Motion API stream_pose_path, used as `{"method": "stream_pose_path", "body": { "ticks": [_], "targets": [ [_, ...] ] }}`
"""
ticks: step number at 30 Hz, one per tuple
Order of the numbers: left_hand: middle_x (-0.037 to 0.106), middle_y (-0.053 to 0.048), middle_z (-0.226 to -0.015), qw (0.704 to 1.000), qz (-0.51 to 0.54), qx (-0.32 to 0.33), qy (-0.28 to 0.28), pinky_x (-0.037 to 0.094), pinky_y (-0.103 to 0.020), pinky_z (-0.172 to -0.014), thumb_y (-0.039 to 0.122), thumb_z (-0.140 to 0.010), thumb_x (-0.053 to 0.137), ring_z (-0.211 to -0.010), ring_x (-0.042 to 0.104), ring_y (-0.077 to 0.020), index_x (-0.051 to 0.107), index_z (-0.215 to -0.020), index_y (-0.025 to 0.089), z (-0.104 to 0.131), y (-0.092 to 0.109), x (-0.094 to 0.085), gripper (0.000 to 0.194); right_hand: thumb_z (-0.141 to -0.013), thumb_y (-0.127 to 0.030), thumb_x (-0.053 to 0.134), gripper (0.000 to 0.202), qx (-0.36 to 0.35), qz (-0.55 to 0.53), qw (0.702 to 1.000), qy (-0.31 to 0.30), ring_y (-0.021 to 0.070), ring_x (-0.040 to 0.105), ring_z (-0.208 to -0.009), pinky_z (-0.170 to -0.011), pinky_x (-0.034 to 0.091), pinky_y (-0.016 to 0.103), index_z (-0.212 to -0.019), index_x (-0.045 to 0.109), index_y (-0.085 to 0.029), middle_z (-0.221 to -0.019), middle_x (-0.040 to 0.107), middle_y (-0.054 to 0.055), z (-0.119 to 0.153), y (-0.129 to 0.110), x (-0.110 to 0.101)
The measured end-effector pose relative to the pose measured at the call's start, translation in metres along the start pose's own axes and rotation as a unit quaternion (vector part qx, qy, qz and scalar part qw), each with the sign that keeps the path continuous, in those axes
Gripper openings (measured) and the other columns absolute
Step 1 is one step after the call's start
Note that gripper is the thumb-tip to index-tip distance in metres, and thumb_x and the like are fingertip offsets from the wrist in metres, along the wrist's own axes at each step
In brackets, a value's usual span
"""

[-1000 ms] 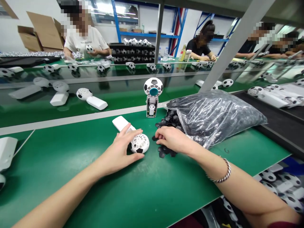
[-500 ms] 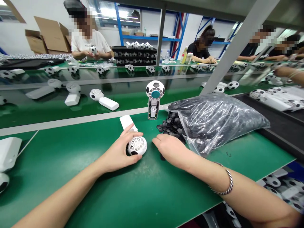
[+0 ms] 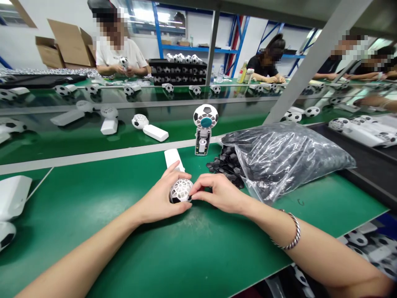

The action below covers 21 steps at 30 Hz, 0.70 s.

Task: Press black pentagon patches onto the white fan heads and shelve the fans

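Note:
My left hand (image 3: 164,194) grips the football-patterned head of a white device (image 3: 181,189), whose white handle (image 3: 173,159) points away from me on the green table (image 3: 139,252). Thumb and finger of my right hand (image 3: 217,192) pinch a small black piece (image 3: 190,198) against the right side of that head. Beyond my right hand lies a pile of black pieces (image 3: 226,163), spilling from a clear plastic bag (image 3: 291,157). An opened device with a football head (image 3: 206,117) stands upright behind them.
A belt (image 3: 124,142) with white football devices (image 3: 156,132) runs across behind the table. White devices lie at the left edge (image 3: 14,196) and in a black tray (image 3: 369,169) at right. Several people sit beyond the belt.
My right hand has moved left from beside the black pieces to the football head, its fingertips now touching it. Devices on the near belt have shifted right.

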<state>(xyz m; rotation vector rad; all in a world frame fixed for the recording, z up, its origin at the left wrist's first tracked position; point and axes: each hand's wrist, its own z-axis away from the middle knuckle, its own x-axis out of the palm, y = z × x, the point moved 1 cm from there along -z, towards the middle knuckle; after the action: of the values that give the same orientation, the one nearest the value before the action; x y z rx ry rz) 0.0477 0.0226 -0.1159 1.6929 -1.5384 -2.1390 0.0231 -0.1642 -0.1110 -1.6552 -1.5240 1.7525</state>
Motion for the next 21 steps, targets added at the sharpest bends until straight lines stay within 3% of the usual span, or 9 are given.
{"method": "stream_pose_path", "body": {
  "ticks": [9,12,16,18,21],
  "targets": [
    [0.041,-0.008,-0.129,0.999,-0.001,-0.008,0.037,0.023,-0.052,-0.105,0.019,-0.07,0.053,-0.134,0.0,-0.0286,0.044,-0.107,0.02,-0.003,0.005,0.01,0.038,-0.073,-0.013,0.066,0.012,0.082,-0.051,0.995,0.025,0.008,0.049,-0.061,-0.056,0.039,0.018,-0.067,0.056,-0.014,-0.066,0.055,-0.004,-0.006,0.007,0.007],
    [0.04,-0.009,-0.129,0.999,0.003,-0.005,0.032,0.023,-0.052,-0.104,0.019,-0.069,0.053,-0.134,0.001,-0.0286,0.044,-0.107,0.021,-0.003,0.004,0.008,0.038,-0.074,-0.019,0.068,0.017,0.112,-0.038,0.993,-0.004,0.0072,0.045,-0.055,-0.05,0.035,0.017,-0.066,0.053,-0.014,-0.06,0.05,-0.005,-0.007,0.007,0.001],
    [0.038,-0.008,-0.13,1.0,0.013,0.013,0.014,0.022,-0.048,-0.106,0.022,-0.069,0.058,-0.134,0.006,-0.0266,0.044,-0.106,0.022,-0.001,0.001,0.005,0.04,-0.062,-0.028,0.079,0.026,0.104,0.142,0.977,-0.118,0.0123,0.05,-0.067,-0.056,0.035,0.02,-0.074,0.058,-0.017,-0.072,0.055,-0.003,0.003,0.002,-0.016],
    [0.039,-0.009,-0.128,0.999,0.015,0.032,0.024,0.021,-0.048,-0.106,0.029,-0.066,0.065,-0.133,0.009,-0.0273,0.045,-0.104,0.022,0.0,-0.001,0.005,0.044,-0.058,-0.023,0.081,0.031,0.099,0.241,0.958,-0.124,0.0159,0.051,-0.076,-0.061,0.035,0.022,-0.08,0.061,-0.019,-0.081,0.056,-0.001,0.009,0.0,-0.022],
    [0.032,-0.01,-0.133,0.999,0.022,0.025,0.038,0.02,-0.05,-0.106,0.035,-0.063,0.07,-0.133,0.009,-0.0301,0.046,-0.103,0.022,0.0,-0.004,0.007,0.049,-0.065,-0.011,0.073,0.019,0.139,0.261,0.946,-0.131,0.0128,0.052,-0.071,-0.058,0.034,0.02,-0.077,0.061,-0.02,-0.079,0.057,-0.002,0.014,0.002,-0.023]
  ]
}}
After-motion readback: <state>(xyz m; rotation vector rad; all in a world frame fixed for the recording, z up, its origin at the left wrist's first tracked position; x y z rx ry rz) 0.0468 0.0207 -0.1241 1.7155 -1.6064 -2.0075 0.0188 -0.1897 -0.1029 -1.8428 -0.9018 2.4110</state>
